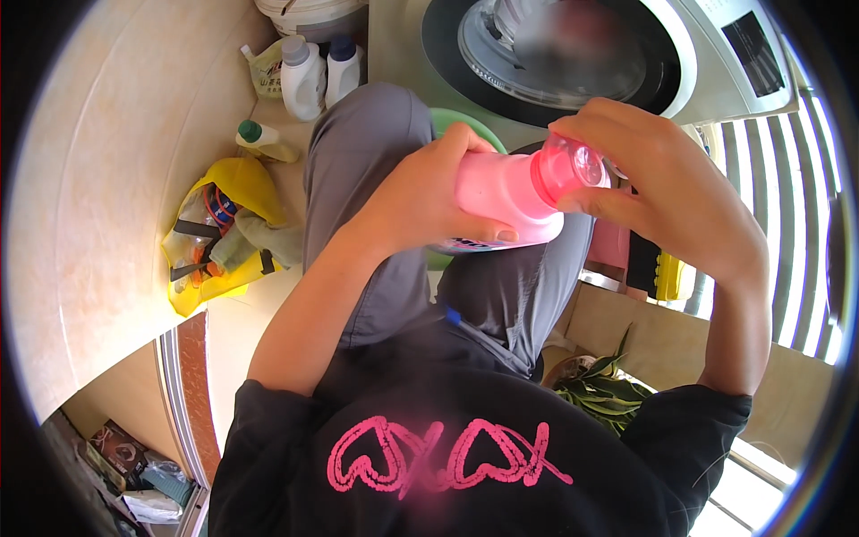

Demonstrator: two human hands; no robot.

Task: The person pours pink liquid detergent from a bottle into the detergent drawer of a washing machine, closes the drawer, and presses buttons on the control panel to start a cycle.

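A pink plastic bottle (pixel 503 184) lies tilted between my two hands, above my bent knees. My left hand (pixel 436 184) is wrapped around its body, the thumb along the lower side. With thumb and fingers, my right hand (pixel 624 161) grips the translucent pink cap (pixel 570 168) at the bottle's neck. Whether the cap sits loose or tight cannot be told. Behind the bottle, a green basin (pixel 470 121) shows in part between my knees. A front-loading washing machine (pixel 396 60) stands in front of me, with its round glass door (pixel 550 54) facing me.
White detergent bottles (pixel 304 84) and a pouch (pixel 264 70) stand at the upper left, near a green-capped bottle (pixel 268 141). A yellow bag (pixel 251 181) with cloths and other items lies by the left wall. At the right are a potted plant (pixel 600 389) and hanging cloths (pixel 609 245).
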